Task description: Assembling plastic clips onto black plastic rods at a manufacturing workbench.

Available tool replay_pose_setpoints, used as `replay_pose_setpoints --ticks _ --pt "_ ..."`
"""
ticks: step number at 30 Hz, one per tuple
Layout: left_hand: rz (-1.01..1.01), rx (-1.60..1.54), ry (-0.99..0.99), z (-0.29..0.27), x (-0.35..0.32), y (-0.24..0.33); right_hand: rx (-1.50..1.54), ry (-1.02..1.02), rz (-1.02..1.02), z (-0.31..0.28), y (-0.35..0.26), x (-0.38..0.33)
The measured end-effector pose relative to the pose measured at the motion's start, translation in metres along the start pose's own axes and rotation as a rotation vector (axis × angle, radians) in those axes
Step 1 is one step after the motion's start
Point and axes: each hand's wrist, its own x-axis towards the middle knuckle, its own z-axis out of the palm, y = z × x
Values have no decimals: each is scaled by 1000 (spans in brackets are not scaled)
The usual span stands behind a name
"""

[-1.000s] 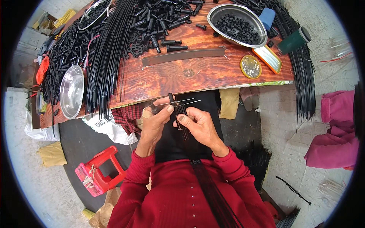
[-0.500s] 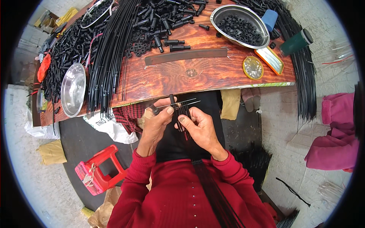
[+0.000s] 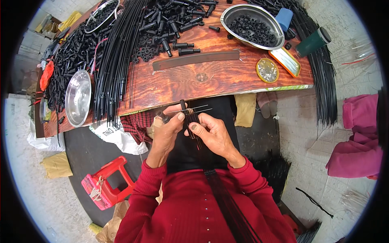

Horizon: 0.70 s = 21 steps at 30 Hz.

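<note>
In front of my body, just below the table edge, my left hand (image 3: 164,135) is closed on a black plastic tube-shaped piece (image 3: 163,117), its thumb pressing by the upper end of the black ribs. My right hand (image 3: 215,135) is closed round a bundle of thin black ribs (image 3: 191,118), thumb on top. The bundle's long ends (image 3: 221,194) trail down over my red sweater, fanned out side by side. Two thin metal wires (image 3: 202,108) stick out to the right between my hands. My fingers partly hide where the pieces meet.
On the wooden table (image 3: 194,85) lie heaps of black plastic tubes (image 3: 170,26), long black rods (image 3: 115,60), a metal bowl of small black rings (image 3: 253,30), an oval clear dish (image 3: 78,97), a round yellow dish (image 3: 267,70) and a green cylinder (image 3: 313,42). A red stool (image 3: 109,182) stands lower left.
Both hands stay nearly in place on the ribs. The right fingers have shifted slightly left along the bundle, and the view has moved a little.
</note>
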Motion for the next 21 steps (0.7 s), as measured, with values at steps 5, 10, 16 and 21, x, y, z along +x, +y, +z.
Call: replay_pose_setpoints --ticks 5,10,16,21 --pt "31 44 45 1 2 -3 -44 -37 4 -7 2 5" --pt "27 12 -30 1 -2 3 149 -104 87 -5 -1 2" --pt "-53 -85 -38 5 -7 3 408 -59 76 6 -2 -1" --pt "-62 1 -21 1 -8 8 456 -109 94 4 -11 1"
